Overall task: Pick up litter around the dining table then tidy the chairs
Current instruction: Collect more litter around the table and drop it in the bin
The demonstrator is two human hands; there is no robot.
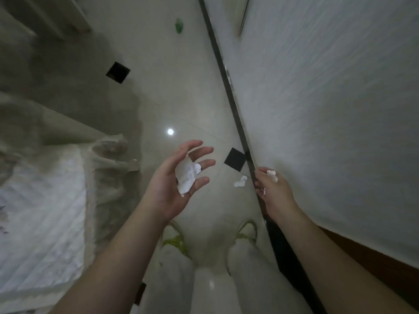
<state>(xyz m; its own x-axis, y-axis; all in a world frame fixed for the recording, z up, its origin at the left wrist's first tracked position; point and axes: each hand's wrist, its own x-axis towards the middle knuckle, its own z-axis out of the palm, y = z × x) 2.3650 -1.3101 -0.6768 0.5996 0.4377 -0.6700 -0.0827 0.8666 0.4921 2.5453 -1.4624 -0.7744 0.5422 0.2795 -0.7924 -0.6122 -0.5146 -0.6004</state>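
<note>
White paper scraps (187,176) lie in left hand (179,175), palm up, fingers spread loosely. Right hand (271,189) pinches a small scrap (271,173). Another scrap (240,181) on floor (181,98) between hands, near dark tile (235,159).

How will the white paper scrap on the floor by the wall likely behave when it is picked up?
The paper scrap looks crumpled and thin, so it is probably very light and floppy. Its ragged, torn-looking edge suggests it may tear if pinched hard. It lies on glossy floor tile, so it may slide rather than lift.
</note>
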